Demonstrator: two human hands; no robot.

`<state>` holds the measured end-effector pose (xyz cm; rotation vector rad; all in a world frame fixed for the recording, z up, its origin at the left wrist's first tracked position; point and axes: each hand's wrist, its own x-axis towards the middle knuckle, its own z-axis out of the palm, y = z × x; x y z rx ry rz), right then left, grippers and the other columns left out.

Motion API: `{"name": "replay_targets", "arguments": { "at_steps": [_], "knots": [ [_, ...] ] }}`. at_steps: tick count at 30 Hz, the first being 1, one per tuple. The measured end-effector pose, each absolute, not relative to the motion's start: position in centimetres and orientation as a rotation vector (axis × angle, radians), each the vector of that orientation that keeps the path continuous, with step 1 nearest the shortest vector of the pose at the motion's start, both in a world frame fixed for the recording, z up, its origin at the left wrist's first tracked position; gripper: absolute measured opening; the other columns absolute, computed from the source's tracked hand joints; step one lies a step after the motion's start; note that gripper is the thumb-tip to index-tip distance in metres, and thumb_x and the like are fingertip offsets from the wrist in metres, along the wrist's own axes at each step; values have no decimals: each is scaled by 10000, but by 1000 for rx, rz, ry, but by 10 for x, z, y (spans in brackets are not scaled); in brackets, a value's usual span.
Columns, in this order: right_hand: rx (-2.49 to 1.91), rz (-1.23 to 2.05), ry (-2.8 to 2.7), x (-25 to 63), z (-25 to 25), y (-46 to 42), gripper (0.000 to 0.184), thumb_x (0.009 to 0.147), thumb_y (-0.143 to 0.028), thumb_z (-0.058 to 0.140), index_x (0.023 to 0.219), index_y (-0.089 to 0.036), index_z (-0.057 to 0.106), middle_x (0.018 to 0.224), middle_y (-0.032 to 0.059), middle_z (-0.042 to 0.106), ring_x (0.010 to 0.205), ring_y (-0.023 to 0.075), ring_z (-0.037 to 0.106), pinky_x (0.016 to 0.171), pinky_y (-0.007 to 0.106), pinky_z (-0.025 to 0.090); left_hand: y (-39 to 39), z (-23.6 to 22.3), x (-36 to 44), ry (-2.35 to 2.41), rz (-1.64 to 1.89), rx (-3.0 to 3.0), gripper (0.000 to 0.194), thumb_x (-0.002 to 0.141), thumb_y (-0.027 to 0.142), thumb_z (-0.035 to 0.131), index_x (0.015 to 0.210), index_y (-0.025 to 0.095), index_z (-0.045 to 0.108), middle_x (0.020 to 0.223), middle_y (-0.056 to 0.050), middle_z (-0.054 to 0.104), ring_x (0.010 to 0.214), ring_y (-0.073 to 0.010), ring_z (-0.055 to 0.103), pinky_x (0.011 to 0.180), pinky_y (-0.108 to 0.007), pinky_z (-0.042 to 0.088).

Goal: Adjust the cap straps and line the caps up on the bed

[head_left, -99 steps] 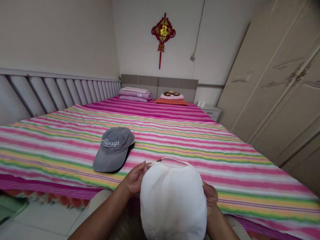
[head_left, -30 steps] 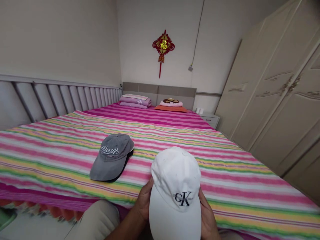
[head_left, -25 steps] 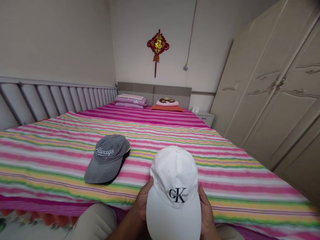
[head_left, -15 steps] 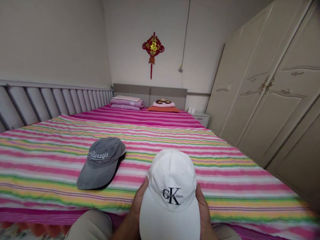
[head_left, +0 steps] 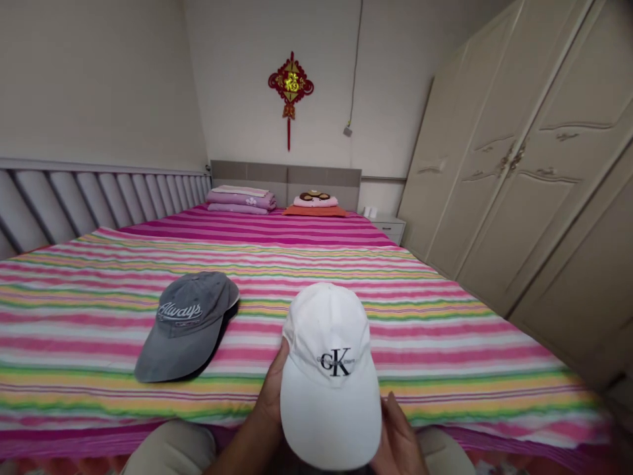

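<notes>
A white baseball cap (head_left: 329, 409) with black "CK" lettering is held up in front of me over the bed's near edge, its brim towards me. My left hand (head_left: 271, 389) is closed on the cap's left side, its fingers partly hidden behind the crown. Lower down, my right hand (head_left: 399, 432) is at the right edge of the brim and appears to grip it, though part of it is covered by the cap. To the left, a grey baseball cap (head_left: 185, 330) with white "Always" stitching rests on the striped sheet (head_left: 267, 264), brim pointing towards me.
Folded purple bedding (head_left: 242, 199) and a pink-and-orange stack (head_left: 315, 203) lie by the headboard (head_left: 324, 178). A slatted rail (head_left: 109, 198) runs along the left. On the right stand a wardrobe (head_left: 475, 165) and a small nightstand (head_left: 390, 229). My knees are at the bed's edge.
The white cap has moved up and slightly left, and more of its brim shows. My right hand has gone from the crown's side down to the brim. The view has shifted a little right.
</notes>
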<state>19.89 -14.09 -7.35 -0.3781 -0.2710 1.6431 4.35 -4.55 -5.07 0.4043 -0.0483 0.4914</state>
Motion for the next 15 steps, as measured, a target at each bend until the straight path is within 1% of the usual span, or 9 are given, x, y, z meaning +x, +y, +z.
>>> {"name": "replay_targets", "arguments": {
  "at_steps": [4, 6, 8, 10, 12, 15],
  "knots": [
    [-351, 1573, -217, 194, -87, -150, 273, 652, -237, 696, 923, -257, 676, 995, 25, 682, 1036, 220, 556, 986, 413, 320, -33, -59, 53, -19, 498, 390, 728, 786, 622, 259, 1166, 68, 539, 1100, -162, 610, 1187, -294, 408, 1021, -432, 186],
    [-374, 1538, -190, 195, -88, -152, 331, 650, -177, 692, 969, -259, 659, 982, 24, 687, 1030, 209, 560, 981, 406, 331, -30, -60, 61, 6, 481, 389, 717, 783, 621, 273, 1147, 71, 555, 1086, -160, 618, 1185, -295, 411, 1020, -431, 194],
    [-406, 1507, -170, 200, -86, -152, 394, 642, -152, 694, 1019, -248, 637, 989, 33, 684, 1030, 209, 559, 973, 398, 346, -30, -57, 70, 19, 457, 398, 701, 783, 614, 292, 1134, 72, 565, 1087, -159, 618, 1182, -294, 415, 1018, -424, 204],
    [-428, 1475, -159, 209, -83, -151, 416, 636, -142, 696, 1036, -237, 630, 1008, 41, 677, 1014, 206, 569, 951, 381, 375, -31, -54, 78, 15, 501, 418, 624, 806, 568, 311, 1137, 105, 567, 1098, -138, 618, 1177, -276, 426, 1019, -410, 212],
    [-440, 1429, -159, 223, -81, -149, 408, 648, -123, 682, 1037, -237, 628, 1024, 41, 671, 983, 191, 587, 909, 352, 417, -31, -56, 82, 24, 623, 435, 521, 837, 500, 320, 1159, 163, 553, 1143, -103, 599, 1171, -246, 437, 1022, -391, 215],
    [-457, 1346, -191, 253, -77, -141, 413, 681, -87, 647, 1063, -238, 609, 1007, 36, 678, 922, 163, 613, 835, 304, 469, -31, -73, 79, 142, 732, 460, 427, 851, 445, 350, 1142, 214, 561, 1216, -82, 550, 1160, -223, 452, 1017, -392, 227]
  ]
}}
